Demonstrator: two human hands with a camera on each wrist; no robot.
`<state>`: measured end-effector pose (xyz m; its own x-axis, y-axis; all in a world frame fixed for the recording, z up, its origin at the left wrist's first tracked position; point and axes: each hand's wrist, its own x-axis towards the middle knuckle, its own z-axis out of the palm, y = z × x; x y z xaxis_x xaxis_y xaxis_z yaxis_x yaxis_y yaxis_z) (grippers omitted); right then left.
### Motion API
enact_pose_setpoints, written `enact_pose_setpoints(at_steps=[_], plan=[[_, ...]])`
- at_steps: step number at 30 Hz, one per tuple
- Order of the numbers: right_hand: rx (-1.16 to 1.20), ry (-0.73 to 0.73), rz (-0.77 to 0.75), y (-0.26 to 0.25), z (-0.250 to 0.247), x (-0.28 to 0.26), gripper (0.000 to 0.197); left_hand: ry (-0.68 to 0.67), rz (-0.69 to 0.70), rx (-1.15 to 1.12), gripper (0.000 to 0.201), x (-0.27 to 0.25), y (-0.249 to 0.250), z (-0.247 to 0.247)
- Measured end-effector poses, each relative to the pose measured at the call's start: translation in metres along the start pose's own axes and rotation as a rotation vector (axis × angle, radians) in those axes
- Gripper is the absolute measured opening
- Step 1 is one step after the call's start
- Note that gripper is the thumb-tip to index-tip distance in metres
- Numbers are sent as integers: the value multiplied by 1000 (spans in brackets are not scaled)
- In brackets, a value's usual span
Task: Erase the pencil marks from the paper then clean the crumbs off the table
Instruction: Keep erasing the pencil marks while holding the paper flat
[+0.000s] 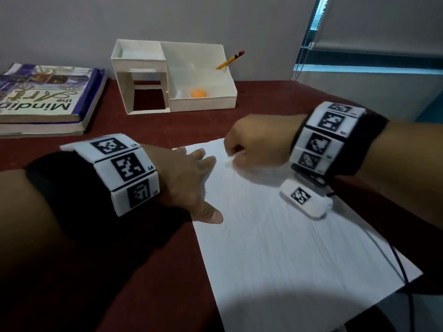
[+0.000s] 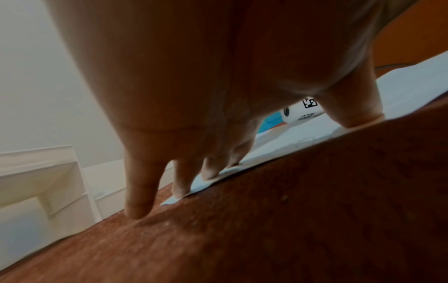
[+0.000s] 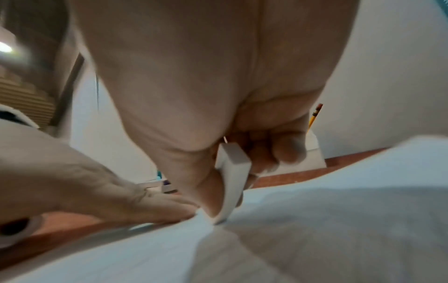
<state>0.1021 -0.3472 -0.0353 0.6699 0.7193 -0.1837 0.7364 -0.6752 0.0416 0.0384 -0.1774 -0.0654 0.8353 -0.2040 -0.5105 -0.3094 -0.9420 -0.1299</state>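
Two books (image 1: 43,97), one paper (image 1: 275,236), one eraser (image 3: 232,183), one pencil (image 1: 230,59), one ball (image 1: 199,93).

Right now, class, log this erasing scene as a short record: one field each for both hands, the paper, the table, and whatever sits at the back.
left hand: fingers spread flat, pressing the paper's left edge
right hand: pinches a white eraser, its tip on the paper
paper: white sheet flat on the table, near its far corner under both hands
table: dark red surface
organizer: white, holds a yellow pencil and an orange ball
books: stacked at far left
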Motion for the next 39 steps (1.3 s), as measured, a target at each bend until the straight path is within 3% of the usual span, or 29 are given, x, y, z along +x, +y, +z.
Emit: enact_pose_setpoints(at_steps=[3, 8, 12, 17, 21, 25, 28, 32, 34, 37, 39], plan=[[55, -132, -121, -15, 2, -12, 19, -15, 19, -30, 132, 1, -4, 2], [-15, -3, 33, 5, -3, -1, 21, -5, -9, -6, 130, 2, -2, 0], [53, -139, -128, -22, 4, -16, 18, -2, 60, -46, 136, 6, -8, 4], [-12, 16, 22, 1, -2, -3, 19, -12, -9, -10, 128, 1, -3, -1], [83, -121, -91, -18, 6, -12, 19, -8, 57, -46, 136, 5, -8, 2], [12, 27, 94, 11, -2, -3, 20, -29, 16, -20, 137, 0, -4, -1], [13, 28, 37, 10, 3, -2, 20, -18, -16, -11, 120, -6, 2, -8], [6, 72, 65, 9, 1, -1, 20, 127, -1, 27, 93, -7, 18, -19], [13, 57, 51, 7, 1, -6, 16, 130, 25, 3, 96, -5, 20, -18], [66, -80, -87, -9, 6, -19, 14, 59, 73, -90, 98, -8, 18, -16], [95, -86, -71, -7, 4, -17, 14, 33, 57, -93, 101, -9, 18, -17]])
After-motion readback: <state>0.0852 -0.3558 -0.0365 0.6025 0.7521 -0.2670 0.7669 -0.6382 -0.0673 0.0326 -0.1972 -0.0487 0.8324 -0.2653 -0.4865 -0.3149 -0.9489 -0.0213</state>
